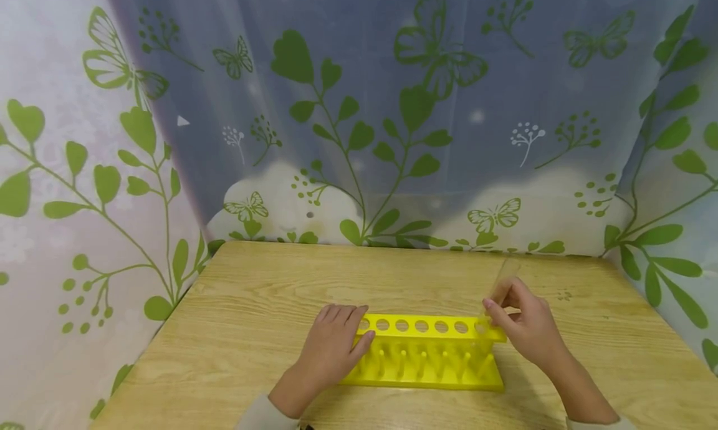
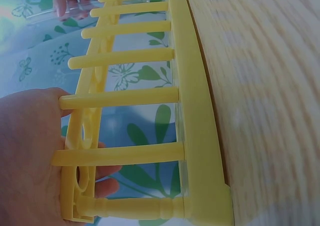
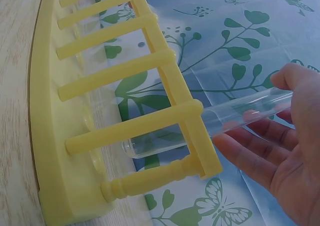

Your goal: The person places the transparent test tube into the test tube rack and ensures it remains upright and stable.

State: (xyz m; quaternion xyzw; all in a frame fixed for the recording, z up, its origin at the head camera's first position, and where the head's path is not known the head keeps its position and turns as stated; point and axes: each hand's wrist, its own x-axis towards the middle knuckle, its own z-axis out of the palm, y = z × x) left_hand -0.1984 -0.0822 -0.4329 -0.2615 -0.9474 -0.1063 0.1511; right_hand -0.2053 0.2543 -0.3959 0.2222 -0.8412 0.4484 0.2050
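Observation:
A yellow test tube rack (image 1: pixel 417 382) stands upright on the wooden table, a row of round holes along its top rail and pegs below. My left hand (image 1: pixel 332 344) grips the left end of that rail, its thumb in front; in the left wrist view the fingers (image 2: pixel 106 187) show behind the rail. At the rack's other end, my right hand (image 1: pixel 531 325) pinches a clear glass test tube (image 3: pixel 227 114) between thumb and fingers. The tube passes through the rightmost hole, and its rounded lower end (image 3: pixel 131 148) hangs between rail and base. Its upper part leans behind the right hand.
The wooden table (image 1: pixel 247 286) extends around the rack. A curtain (image 1: pixel 359 131) with green leaves and butterflies hangs along the table's back edge, and similar printed cloth (image 1: pixel 50 243) covers the left side.

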